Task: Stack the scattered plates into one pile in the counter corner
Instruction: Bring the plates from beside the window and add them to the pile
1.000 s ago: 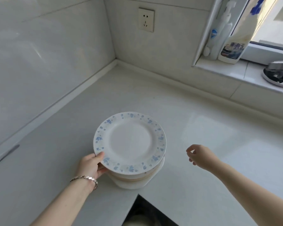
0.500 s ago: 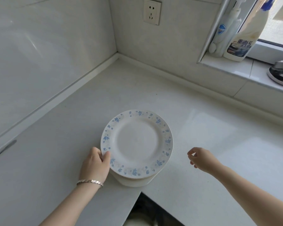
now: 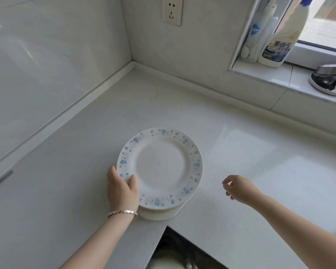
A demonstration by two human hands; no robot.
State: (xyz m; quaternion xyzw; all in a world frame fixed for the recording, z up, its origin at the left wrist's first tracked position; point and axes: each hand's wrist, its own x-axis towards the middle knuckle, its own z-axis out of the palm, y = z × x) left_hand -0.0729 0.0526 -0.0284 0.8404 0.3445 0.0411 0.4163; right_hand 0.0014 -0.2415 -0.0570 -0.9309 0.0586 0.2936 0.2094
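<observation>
Already I am seeing the round white blue-flowered plates gathered in one pile near the front edge of the pale stone worktop, well short of its corner; my left hand is gripping the pile's rim, my right hand hovering loosely curled, empty.

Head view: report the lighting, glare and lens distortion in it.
Head view: daylight enters by the window at upper right; a bright glare patch lies on the counter right of the plate stack; soft streaks reflect on the left wall tiles; wide-angle bending curves the wall edges; the left hand and right hand look sharp.
</observation>
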